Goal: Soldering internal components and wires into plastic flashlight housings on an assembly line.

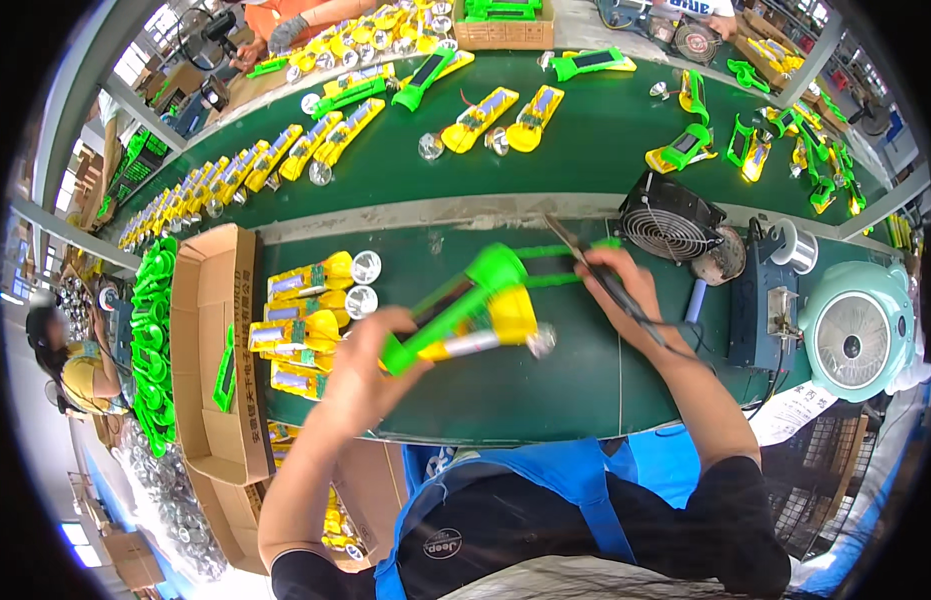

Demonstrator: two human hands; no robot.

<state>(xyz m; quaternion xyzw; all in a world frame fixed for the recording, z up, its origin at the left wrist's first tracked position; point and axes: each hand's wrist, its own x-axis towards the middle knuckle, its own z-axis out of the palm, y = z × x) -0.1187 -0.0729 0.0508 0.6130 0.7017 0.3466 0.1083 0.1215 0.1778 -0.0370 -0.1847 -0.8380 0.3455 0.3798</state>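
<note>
Your left fingers [389, 322] are gripping a lamp [472, 303], your right fingers [613, 258] an iron [615, 289] and apparently a frame [555, 281]; you're seemingly assembling, next needing steady alignment.

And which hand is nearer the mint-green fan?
Right: the right hand is left of that fan, with a blue box between; the left hand is farther left, holding a lamp.

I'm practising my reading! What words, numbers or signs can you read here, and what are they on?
I won't copy words out, but printing shows here:
Cardboard box: dark characters along its side.
White paper near the teal fan: dark characters.
Black shirt: a pale word in a round logo.
Co-worker's white shirt: blue letters, partly cut off.
Green piece in the left hand: too blurred to tell.
</note>
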